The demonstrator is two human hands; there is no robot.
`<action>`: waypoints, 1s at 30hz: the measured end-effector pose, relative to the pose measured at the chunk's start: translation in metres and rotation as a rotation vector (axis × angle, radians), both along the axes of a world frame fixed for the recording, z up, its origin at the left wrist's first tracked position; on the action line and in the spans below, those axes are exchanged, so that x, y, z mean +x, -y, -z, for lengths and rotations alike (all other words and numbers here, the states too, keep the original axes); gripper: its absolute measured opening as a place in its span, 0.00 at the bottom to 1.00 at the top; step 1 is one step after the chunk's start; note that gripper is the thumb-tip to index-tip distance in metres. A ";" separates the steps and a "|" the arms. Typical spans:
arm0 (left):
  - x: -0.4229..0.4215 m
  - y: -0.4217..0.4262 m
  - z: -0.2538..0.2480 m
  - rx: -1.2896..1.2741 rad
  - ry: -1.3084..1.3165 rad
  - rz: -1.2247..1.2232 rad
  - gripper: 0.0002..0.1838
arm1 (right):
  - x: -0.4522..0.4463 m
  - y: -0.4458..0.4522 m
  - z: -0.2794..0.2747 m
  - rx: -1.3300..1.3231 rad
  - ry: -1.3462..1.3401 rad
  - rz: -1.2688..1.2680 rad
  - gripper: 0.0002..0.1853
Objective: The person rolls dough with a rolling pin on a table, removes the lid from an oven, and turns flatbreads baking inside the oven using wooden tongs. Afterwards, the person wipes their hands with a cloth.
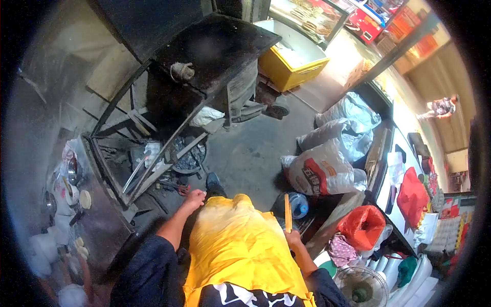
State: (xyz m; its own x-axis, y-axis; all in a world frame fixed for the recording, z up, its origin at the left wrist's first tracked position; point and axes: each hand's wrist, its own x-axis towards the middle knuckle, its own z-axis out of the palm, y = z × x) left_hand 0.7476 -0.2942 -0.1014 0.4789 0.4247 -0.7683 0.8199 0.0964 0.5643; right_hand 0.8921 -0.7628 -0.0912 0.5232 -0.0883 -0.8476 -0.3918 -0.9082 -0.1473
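My right hand is wrapped round the lower end of a narrow, light wooden stick, which points upward beside the yellow apron I wear. Just beyond the stick stands a large blue-tinted water bottle. On the other side of the apron, my left hand hangs with its fingers curled together; whether anything small is in them cannot be made out. Close to it, on the floor, lies a red-handled object, too small to name.
A dark metal-topped bench stands ahead on the left, with a basin of coals under its frame. Stuffed white sacks line the right side. Further on is a yellow box. A fan and red bag sit at lower right.
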 end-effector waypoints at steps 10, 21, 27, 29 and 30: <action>-0.016 0.006 -0.007 0.025 -0.069 -0.023 0.15 | 0.016 -0.035 -0.054 0.067 0.009 0.064 0.33; -0.029 0.009 -0.014 -0.033 -0.052 -0.129 0.10 | 0.012 0.014 0.028 0.293 0.225 -0.443 0.25; -0.028 0.008 0.001 -0.024 -0.094 -0.061 0.12 | 0.014 -0.032 -0.041 0.124 0.105 0.019 0.27; -0.031 0.006 0.001 -0.032 -0.094 -0.080 0.12 | 0.007 -0.030 -0.038 0.136 0.116 0.047 0.27; -0.032 0.004 0.001 -0.040 -0.074 -0.076 0.12 | 0.006 -0.030 -0.038 0.114 0.125 0.027 0.26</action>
